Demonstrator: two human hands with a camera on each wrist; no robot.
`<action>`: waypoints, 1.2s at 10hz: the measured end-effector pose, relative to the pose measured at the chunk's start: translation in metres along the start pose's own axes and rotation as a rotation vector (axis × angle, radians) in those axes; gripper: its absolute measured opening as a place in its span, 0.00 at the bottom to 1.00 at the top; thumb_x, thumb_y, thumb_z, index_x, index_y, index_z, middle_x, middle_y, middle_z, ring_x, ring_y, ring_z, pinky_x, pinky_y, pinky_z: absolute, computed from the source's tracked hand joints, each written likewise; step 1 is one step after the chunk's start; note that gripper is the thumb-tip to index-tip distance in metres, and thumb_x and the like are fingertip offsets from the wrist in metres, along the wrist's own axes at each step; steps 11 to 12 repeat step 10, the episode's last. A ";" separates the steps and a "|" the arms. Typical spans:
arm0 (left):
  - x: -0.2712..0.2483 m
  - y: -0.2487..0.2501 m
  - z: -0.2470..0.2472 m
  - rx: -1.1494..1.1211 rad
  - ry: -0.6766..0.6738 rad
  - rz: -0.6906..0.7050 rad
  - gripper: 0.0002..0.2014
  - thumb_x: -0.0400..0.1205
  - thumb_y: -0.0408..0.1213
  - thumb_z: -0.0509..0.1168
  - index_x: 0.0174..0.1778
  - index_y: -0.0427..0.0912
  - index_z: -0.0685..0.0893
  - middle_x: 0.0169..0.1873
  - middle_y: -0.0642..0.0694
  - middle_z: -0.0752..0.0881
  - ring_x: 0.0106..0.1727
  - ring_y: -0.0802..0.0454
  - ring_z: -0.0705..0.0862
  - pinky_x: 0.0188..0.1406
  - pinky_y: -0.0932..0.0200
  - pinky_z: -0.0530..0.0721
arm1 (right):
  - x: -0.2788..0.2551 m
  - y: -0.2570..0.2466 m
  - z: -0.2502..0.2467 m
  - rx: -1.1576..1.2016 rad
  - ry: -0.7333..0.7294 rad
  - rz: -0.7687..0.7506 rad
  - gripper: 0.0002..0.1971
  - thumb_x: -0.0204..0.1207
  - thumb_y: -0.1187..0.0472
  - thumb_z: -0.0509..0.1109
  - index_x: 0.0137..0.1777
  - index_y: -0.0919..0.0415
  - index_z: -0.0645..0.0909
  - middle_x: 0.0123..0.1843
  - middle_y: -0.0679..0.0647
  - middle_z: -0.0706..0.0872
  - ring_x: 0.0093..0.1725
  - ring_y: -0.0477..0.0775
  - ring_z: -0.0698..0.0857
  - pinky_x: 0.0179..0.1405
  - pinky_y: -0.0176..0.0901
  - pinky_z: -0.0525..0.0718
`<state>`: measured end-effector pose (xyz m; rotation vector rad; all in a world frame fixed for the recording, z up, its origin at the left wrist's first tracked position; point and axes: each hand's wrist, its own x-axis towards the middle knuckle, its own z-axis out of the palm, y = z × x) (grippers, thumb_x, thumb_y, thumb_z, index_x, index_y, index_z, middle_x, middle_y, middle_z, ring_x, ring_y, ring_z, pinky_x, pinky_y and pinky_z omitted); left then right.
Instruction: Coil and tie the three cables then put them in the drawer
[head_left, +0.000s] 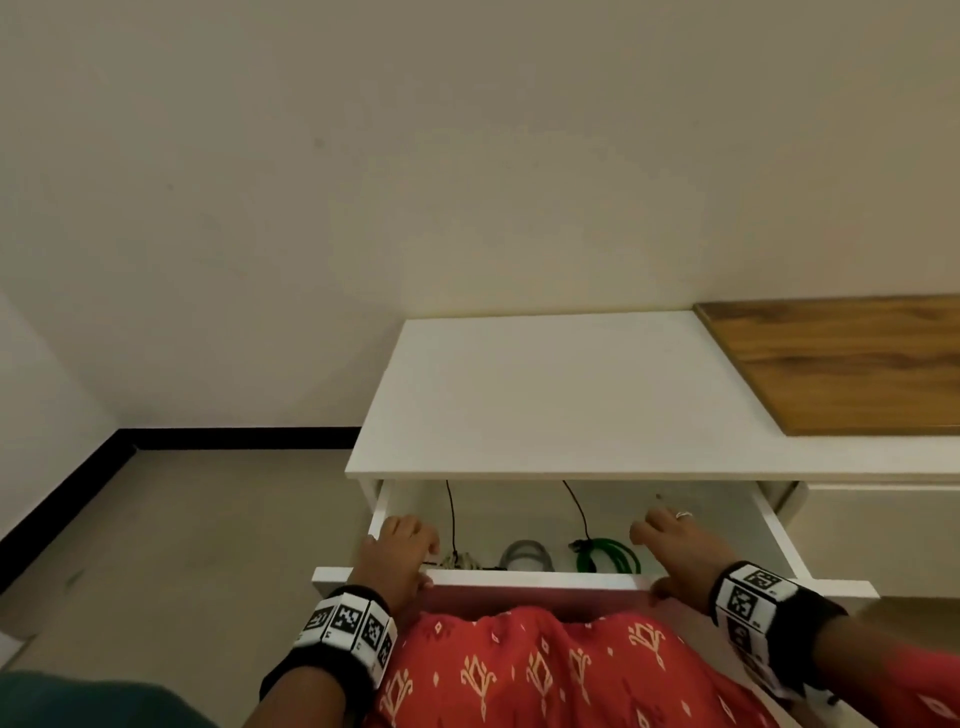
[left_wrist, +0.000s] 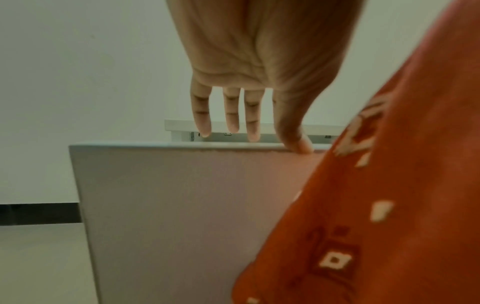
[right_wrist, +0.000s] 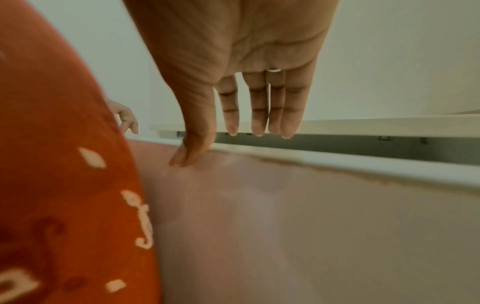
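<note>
Both hands, left hand (head_left: 402, 551) and right hand (head_left: 675, 551), rest straight fingers (left_wrist: 232, 115) over the open drawer (head_left: 535, 578) front; coiled cables (head_left: 608, 555) lie just beyond.

In the open drawer (head_left: 774, 525) before you lie three coils in a row against its near front panel (head_left: 535, 578): one left, one middle, one right (partly hidden). Your hands flank them; the cabinet top (head_left: 571, 395) lies beyond.
</note>
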<state>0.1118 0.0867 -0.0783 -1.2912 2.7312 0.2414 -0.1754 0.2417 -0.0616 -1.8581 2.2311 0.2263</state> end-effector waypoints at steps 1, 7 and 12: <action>0.015 -0.002 -0.001 0.091 -0.009 -0.055 0.29 0.79 0.38 0.64 0.76 0.49 0.62 0.80 0.48 0.57 0.82 0.48 0.51 0.76 0.43 0.59 | 0.011 0.007 0.000 0.045 0.037 0.025 0.40 0.70 0.51 0.73 0.78 0.55 0.57 0.80 0.57 0.58 0.78 0.58 0.61 0.76 0.45 0.66; 0.097 0.009 0.000 0.144 0.169 0.053 0.37 0.30 0.32 0.83 0.40 0.41 0.87 0.38 0.43 0.89 0.35 0.47 0.88 0.29 0.62 0.87 | 0.085 0.021 -0.009 -0.006 0.226 0.227 0.24 0.76 0.50 0.66 0.68 0.58 0.66 0.69 0.54 0.72 0.70 0.57 0.71 0.70 0.45 0.70; 0.065 0.026 -0.048 0.066 -0.049 -0.005 0.31 0.79 0.45 0.64 0.75 0.40 0.60 0.74 0.40 0.64 0.75 0.42 0.64 0.72 0.47 0.70 | 0.060 0.016 -0.033 0.117 0.050 0.226 0.28 0.74 0.53 0.69 0.70 0.60 0.64 0.72 0.57 0.69 0.74 0.59 0.68 0.71 0.49 0.72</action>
